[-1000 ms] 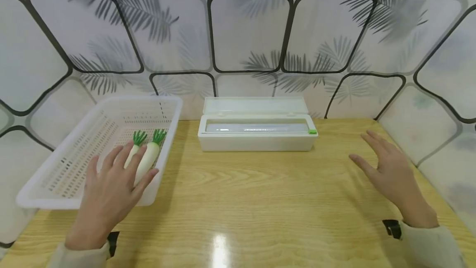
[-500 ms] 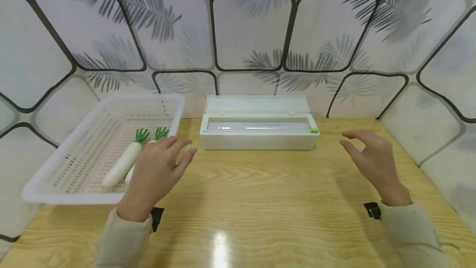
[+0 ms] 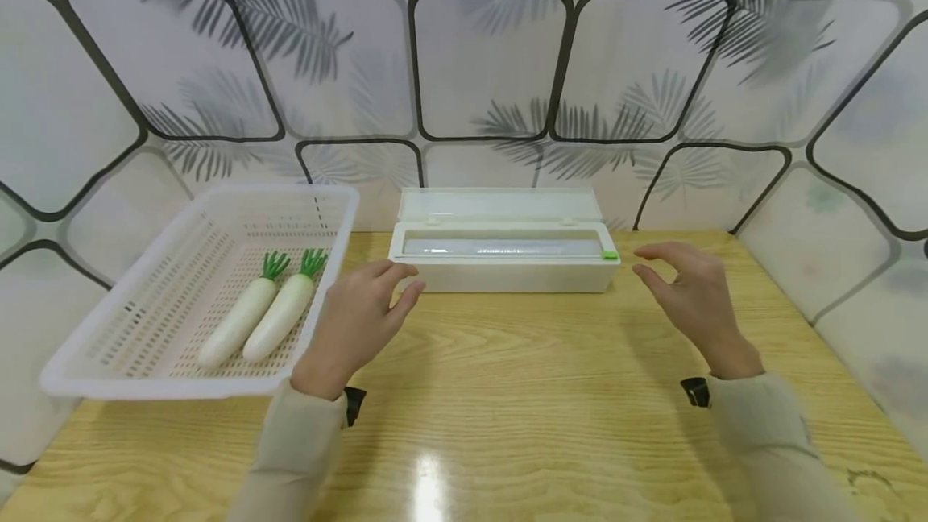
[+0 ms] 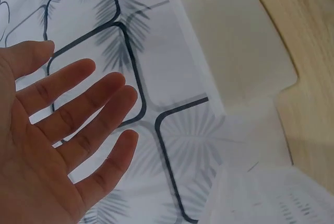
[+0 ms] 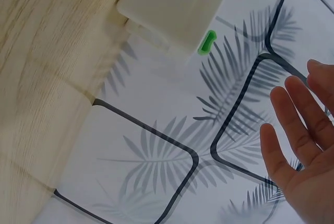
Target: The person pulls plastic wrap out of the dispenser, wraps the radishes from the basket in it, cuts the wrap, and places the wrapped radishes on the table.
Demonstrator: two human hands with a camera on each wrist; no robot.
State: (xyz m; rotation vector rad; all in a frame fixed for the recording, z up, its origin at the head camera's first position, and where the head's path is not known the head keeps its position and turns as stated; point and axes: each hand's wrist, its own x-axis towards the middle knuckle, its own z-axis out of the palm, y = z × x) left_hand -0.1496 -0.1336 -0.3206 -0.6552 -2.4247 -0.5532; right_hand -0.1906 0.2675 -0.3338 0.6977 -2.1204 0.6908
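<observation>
Across the table [image 3: 507, 377], room between the basket [image 3: 130, 387] and the right edge. Closer to the box [image 3: 500, 278] than half a second ago: left hand [image 3: 362, 316] near its left end, right hand [image 3: 692, 296] near its right, both with loosely curved fingers, thumbs apart. Near the back edge, a long white box with raised lid [image 3: 500, 204] and shiny roll [image 3: 500, 247] inside.

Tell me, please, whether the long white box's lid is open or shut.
Open: in the head view, the lid stands raised behind the white box, leaving the roll inside exposed.

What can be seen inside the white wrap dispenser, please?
The white wrap dispenser, lid raised, shows a shiny film roll inside. The roll's underside and the dispenser's floor are covered from view.
</observation>
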